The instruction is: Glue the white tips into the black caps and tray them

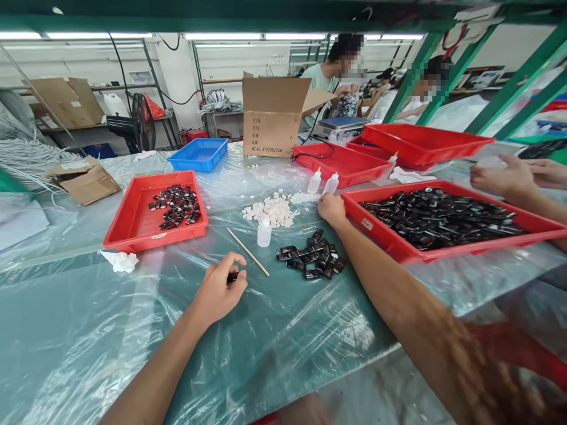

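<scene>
My left hand [224,286] is closed around a small glossy black piece [232,277], held just above the plastic-covered table. My right hand [333,209] is curled by the left corner of the large red tray [425,255], just in front of a white squeeze bottle [331,183]; what its fingers hold, if anything, is hidden. Between my hands lie a loose pile of black pieces [312,255] and a thin wooden stick [248,252]. Behind them are a small translucent bottle [264,232] and a heap of small whitish pieces [272,210]. A second squeeze bottle [314,181] stands nearby.
Many black pieces [443,218] fill the large tray. A smaller red tray [150,236] at left holds some too. Crumpled tissue [119,261], a blue tray [198,154], a cardboard box [272,118] and stacked red trays [425,144] surround the area. Another person's hands [505,177] work at right.
</scene>
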Tool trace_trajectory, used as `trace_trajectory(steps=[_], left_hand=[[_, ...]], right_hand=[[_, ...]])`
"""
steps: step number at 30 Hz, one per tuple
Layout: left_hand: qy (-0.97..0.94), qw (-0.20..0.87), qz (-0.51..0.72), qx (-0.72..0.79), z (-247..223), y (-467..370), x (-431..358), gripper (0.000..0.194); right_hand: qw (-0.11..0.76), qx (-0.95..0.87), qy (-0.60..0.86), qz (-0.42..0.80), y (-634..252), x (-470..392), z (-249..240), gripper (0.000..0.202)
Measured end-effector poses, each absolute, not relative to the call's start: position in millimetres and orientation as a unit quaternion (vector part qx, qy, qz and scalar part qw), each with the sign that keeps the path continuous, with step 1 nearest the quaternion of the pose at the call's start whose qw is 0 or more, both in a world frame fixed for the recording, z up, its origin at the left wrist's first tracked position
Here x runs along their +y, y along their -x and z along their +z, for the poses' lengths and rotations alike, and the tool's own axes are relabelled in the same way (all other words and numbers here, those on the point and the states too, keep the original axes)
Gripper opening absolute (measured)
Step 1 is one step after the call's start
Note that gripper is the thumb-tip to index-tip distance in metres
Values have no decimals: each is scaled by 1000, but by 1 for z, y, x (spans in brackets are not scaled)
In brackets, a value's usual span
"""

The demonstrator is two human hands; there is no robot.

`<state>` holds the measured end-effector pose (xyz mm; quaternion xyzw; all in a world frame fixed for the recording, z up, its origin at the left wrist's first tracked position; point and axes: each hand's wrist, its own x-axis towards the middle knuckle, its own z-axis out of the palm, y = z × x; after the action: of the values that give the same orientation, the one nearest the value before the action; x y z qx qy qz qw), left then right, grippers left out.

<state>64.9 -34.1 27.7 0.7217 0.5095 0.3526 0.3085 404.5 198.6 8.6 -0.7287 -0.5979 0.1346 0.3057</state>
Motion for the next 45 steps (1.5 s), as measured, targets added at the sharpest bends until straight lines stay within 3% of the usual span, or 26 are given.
trace_trajectory(steps=[3, 5, 8, 11, 14, 29, 45], left_hand=[[-684, 300, 404, 529, 28, -65, -33, 13], [-657, 289, 433, 546, 28, -64, -30, 21], [-647, 287, 446, 548, 28, -62, -28, 19], [-651, 273, 452, 546, 27, -64, -29, 14], [-664, 246, 452, 542, 27, -66, -31, 13], [-724, 234, 402, 510, 28, -68, -40, 5], [-732, 259, 384, 499, 29, -72, -46, 5]], right_hand=[[355, -581, 714, 162, -396, 184, 29, 25], [403, -595, 670, 187, -381, 166, 44, 30], [477, -640, 548, 252, -342, 118, 61, 37], [483, -691, 383, 377, -299, 54, 64, 38], [410, -709, 247, 517, -269, 11, 58, 41], [376, -684, 243, 576, -266, 24, 31, 44], [323, -636, 242, 658, -264, 19, 33, 44]])
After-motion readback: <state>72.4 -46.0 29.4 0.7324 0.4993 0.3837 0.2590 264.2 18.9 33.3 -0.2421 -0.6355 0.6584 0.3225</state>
